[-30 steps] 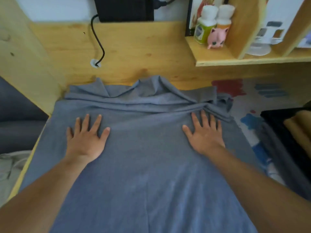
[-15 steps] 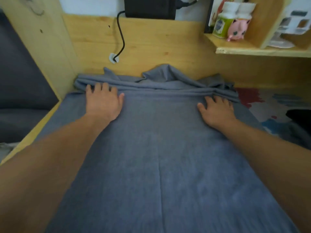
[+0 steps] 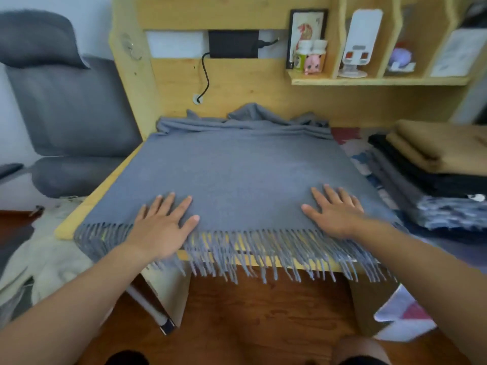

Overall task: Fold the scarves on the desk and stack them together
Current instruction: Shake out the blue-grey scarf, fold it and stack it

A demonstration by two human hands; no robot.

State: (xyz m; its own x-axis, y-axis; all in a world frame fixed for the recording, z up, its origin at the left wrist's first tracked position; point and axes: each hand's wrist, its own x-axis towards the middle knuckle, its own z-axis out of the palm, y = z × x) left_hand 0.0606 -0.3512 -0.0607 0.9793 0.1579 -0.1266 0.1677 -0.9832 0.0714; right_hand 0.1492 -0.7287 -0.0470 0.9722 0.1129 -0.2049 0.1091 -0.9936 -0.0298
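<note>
A grey fringed scarf (image 3: 237,169) lies spread flat over the wooden desk (image 3: 79,206), its far end bunched against the back panel and its fringe hanging over the front edge. My left hand (image 3: 163,222) lies flat on the scarf near the front left, fingers straight and spread. My right hand (image 3: 334,212) presses flat on it near the front right. A stack of folded scarves (image 3: 432,164), tan on top of black and grey ones, sits on the desk at the right.
A grey chair (image 3: 68,109) stands left of the desk. A shelf (image 3: 376,80) at the back right holds bottles, a pink figure and a white stand. A black cable (image 3: 205,77) runs down the back panel. Pale fabric (image 3: 52,259) lies low at the left.
Both hands have slid from the scarf's bunched far end back to its front edge by the fringe. The view has pulled back and now takes in the desk front and floor.
</note>
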